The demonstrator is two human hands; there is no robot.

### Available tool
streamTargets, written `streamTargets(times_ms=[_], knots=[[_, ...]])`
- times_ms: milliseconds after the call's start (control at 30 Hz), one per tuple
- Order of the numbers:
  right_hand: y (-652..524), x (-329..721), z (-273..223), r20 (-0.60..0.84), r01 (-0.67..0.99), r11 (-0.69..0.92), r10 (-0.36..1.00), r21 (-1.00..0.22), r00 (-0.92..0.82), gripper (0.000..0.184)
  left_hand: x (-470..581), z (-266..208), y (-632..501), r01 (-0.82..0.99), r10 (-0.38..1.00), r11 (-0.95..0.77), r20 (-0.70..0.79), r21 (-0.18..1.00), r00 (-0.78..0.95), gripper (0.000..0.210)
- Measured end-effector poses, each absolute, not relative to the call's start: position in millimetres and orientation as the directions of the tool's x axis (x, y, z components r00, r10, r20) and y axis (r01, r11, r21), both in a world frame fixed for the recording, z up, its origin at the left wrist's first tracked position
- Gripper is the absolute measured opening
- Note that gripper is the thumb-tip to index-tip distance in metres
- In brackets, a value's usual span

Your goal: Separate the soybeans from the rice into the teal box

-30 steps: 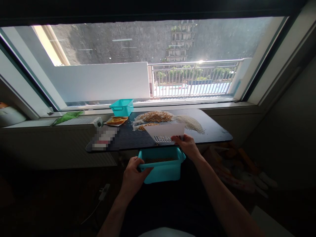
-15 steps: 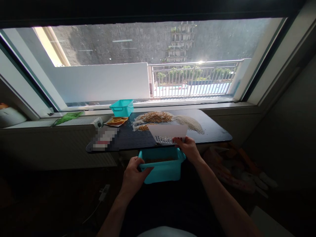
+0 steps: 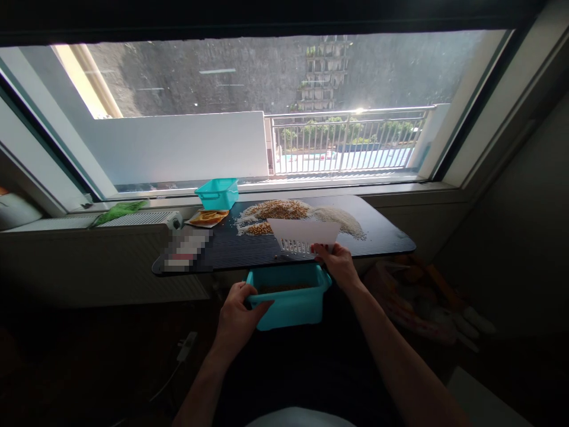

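white slotted scoop (image 3: 306,230) tilts over the near side of the dark tabletop (image 3: 386,234), pinched by its lower right edge in the right hand (image 3: 335,261). whether it touches the surface i cannot tell. the left hand (image 3: 237,305) is clamped on the left corner of a blue bin (image 3: 291,311), which sits just below the tabletop's front edge; what lies in its shadowy bottom is hard to make out. behind the scoop spread yellow kernels (image 3: 284,209) and a heap of white grain (image 3: 344,220). as i judge it, a jerky sweep could throw grain past the bin's rim to the floor, a slack left grip could let the bin tip, and the one-edge pinch might let the scoop twist.
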State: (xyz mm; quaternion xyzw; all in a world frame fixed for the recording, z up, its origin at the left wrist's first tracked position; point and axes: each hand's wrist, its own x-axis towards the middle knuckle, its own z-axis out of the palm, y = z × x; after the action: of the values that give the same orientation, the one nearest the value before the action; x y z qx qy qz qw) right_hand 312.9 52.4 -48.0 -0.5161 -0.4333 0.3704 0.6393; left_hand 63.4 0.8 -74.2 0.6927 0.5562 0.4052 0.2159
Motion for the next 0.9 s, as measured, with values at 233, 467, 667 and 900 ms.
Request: streamTargets(times_ms=[233, 467, 667, 900], knots=[[54.1, 304.0, -44.6, 0.164, -0.019, 0.174, 0.955, -0.985, 0.249, 0.041, 56.1, -75.3, -0.5, 0.608, 0.946, -0.272, 0.324, 0.745, 0.026, 0.028], [46.2, 306.8, -47.3, 0.122, -0.047, 0.142, 0.949, -0.989, 0.292, 0.042, 57.3, -76.5, 0.0, 0.609, 0.944, -0.273, 0.33, 0.745, 0.02, 0.028], [41.5, 320.1, -52.8, 0.14, -0.036, 0.167, 0.909, -0.985, 0.392, 0.047, 57.0, -76.2, 0.0, 0.609, 0.943, -0.278, 0.331, 0.743, 0.027, 0.029], [47.8, 336.3, -48.4, 0.192, 0.014, 0.209, 0.87, -0.978, 0.454, 0.048, 59.0, -76.7, -0.1, 0.6, 0.943, -0.284, 0.332, 0.748, 0.032, 0.03]])
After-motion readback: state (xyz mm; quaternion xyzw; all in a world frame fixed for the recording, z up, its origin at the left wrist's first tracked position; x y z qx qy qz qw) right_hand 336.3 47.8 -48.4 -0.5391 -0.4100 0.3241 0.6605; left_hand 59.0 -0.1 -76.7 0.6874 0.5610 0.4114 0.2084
